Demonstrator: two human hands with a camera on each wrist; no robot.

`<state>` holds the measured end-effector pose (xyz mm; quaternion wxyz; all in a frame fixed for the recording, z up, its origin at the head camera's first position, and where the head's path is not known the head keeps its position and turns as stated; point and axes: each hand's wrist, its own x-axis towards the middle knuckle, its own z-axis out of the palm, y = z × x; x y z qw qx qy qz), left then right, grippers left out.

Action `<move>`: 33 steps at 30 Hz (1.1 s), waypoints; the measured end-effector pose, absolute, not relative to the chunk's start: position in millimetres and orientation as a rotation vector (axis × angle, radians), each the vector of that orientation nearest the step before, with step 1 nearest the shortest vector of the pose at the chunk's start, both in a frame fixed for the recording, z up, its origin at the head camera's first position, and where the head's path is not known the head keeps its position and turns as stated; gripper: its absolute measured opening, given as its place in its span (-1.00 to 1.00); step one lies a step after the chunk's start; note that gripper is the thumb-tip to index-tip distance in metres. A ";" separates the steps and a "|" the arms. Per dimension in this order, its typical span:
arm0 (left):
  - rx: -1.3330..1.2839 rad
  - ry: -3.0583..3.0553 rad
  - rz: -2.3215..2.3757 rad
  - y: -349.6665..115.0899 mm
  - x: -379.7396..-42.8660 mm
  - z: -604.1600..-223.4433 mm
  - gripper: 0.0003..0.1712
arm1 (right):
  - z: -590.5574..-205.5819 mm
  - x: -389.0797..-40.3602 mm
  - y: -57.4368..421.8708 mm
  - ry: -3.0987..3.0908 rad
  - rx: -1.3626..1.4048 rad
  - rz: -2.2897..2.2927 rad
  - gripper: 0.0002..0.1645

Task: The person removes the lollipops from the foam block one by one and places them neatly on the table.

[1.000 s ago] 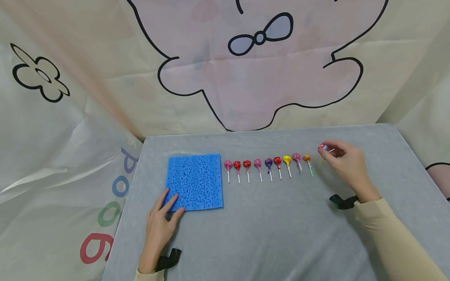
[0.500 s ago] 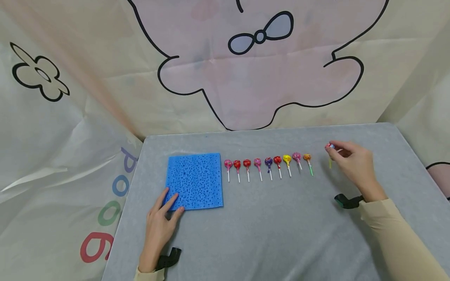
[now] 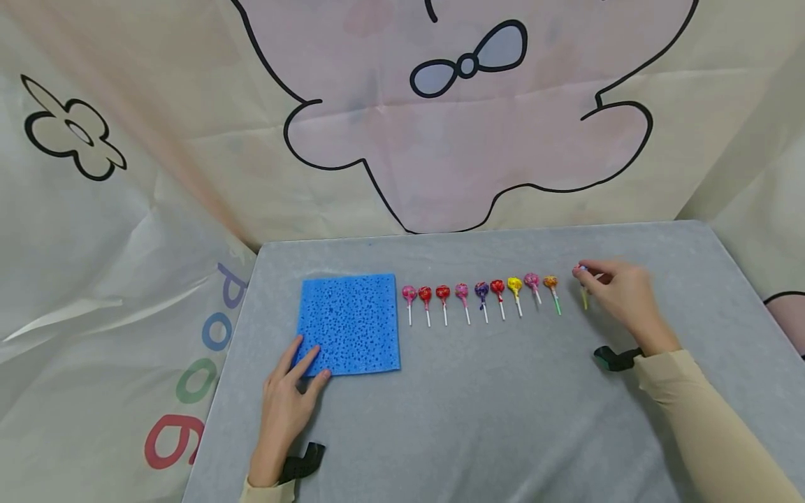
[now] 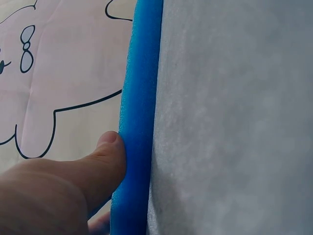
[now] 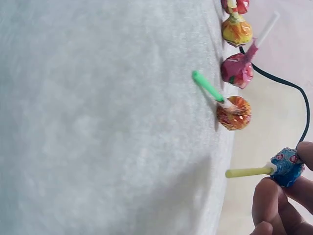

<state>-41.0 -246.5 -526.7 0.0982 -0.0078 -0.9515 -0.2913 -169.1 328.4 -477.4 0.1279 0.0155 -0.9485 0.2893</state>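
Note:
My right hand (image 3: 619, 293) pinches a lollipop (image 5: 287, 167) by its blue-wrapped head, the yellow stick pointing away from the fingers. It is just right of a row of several wrapped lollipops on the table. Closest to it in the row is an orange lollipop (image 3: 550, 282) with a green stick; a pink lollipop (image 3: 532, 280) and a yellow lollipop (image 3: 515, 285) come after. My left hand (image 3: 286, 405) rests on the near left corner of a flat blue foam square (image 3: 352, 325), fingers spread. In the left wrist view the thumb touches the foam's edge.
A grey cloth covers the table (image 3: 472, 405). Behind it hangs a fabric backdrop (image 3: 465, 147) printed with a bow and black outlines, and another printed sheet (image 3: 94, 279) hangs on the left. Each wrist wears a black strap.
My right hand first moved right and slightly away from the row with the lollipop, then came back left and lower. The left hand and the foam have stayed put.

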 end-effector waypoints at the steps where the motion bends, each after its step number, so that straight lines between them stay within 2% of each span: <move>1: -0.023 -2.816 -0.861 -246.4 -41.0 -526.7 -0.38 | -478.7 -169.9 328.4 -2.777 0.052 0.841 -0.62; 12: -0.019 -2.821 -0.868 -245.8 -39.4 -526.6 -0.38 | -491.9 -179.8 325.6 -2.973 0.005 0.826 -0.52; 33: -0.029 -2.828 -0.871 -245.9 -41.9 -526.0 -0.37 | -493.9 -176.6 322.1 -3.016 0.012 0.793 -0.46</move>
